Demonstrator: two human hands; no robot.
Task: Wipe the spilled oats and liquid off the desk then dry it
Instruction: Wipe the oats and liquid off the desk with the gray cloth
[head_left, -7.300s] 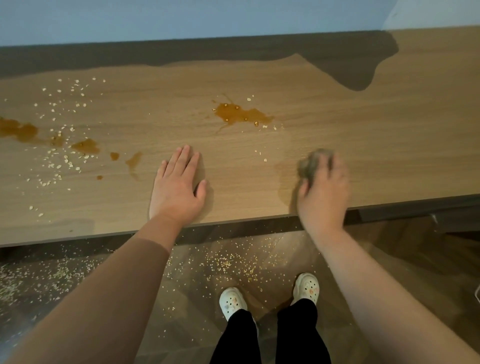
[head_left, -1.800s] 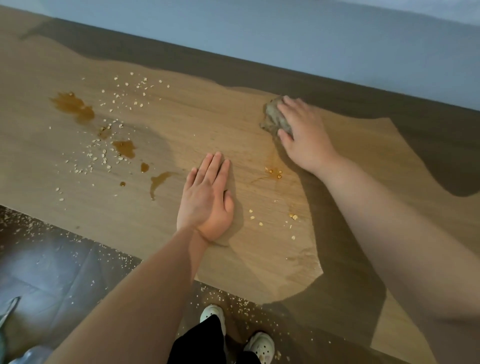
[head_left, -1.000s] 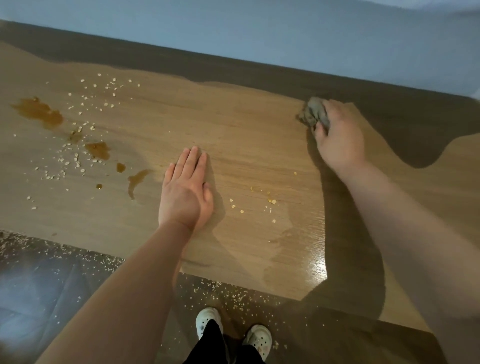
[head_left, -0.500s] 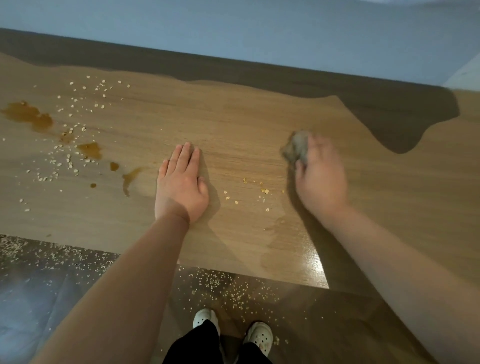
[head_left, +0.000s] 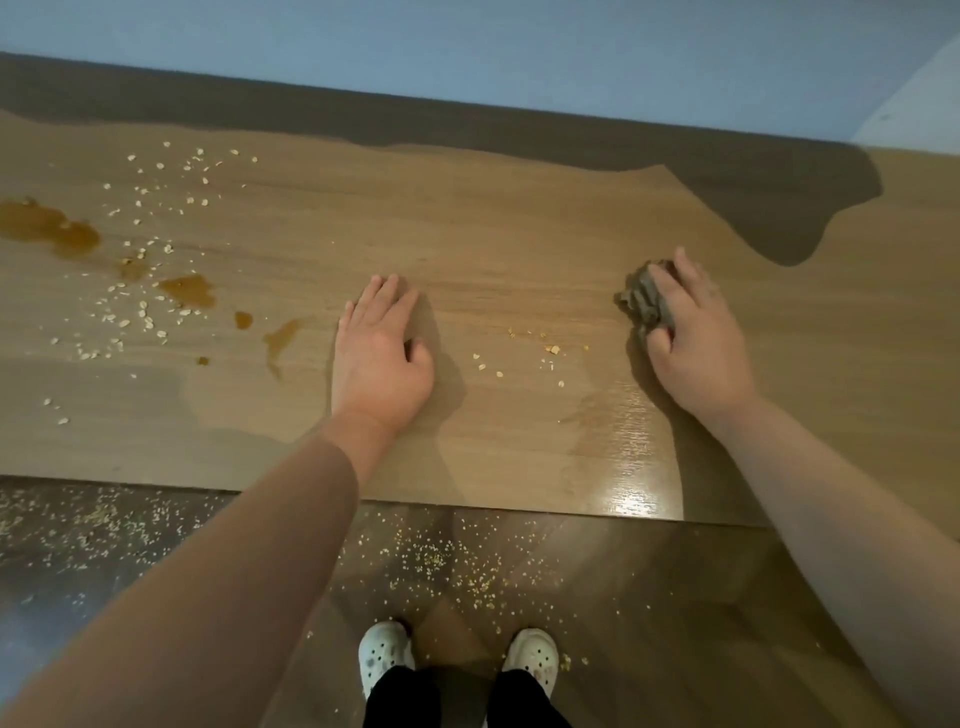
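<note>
Oat flakes (head_left: 441, 561) litter the dark wooden floor (head_left: 675, 623) nearest the viewer, below the left hand (head_left: 382, 358) and around a pair of white perforated clogs (head_left: 387, 647). That left hand lies palm down on the light brown wood-grain desk (head_left: 493, 234), fingers straight and close together. It holds nothing and seems to brace the body for reaching. Right of the left hand, toward the desk's near edge, a glossy damp patch (head_left: 623, 467) suggests ground already wiped but not dried. A few loose oats (head_left: 550, 349) lie just right of the left hand, between it and the right hand (head_left: 696, 343). The right hand's fingers curl round a crumpled grey cloth (head_left: 644, 301) pressed to the desk, well placed to sweep those oats up. Well left of the left hand, amber liquid puddles (head_left: 52, 228) and scattered pale oats (head_left: 140, 312) await wiping. Beyond it rises a blue wall (head_left: 467, 52).
</note>
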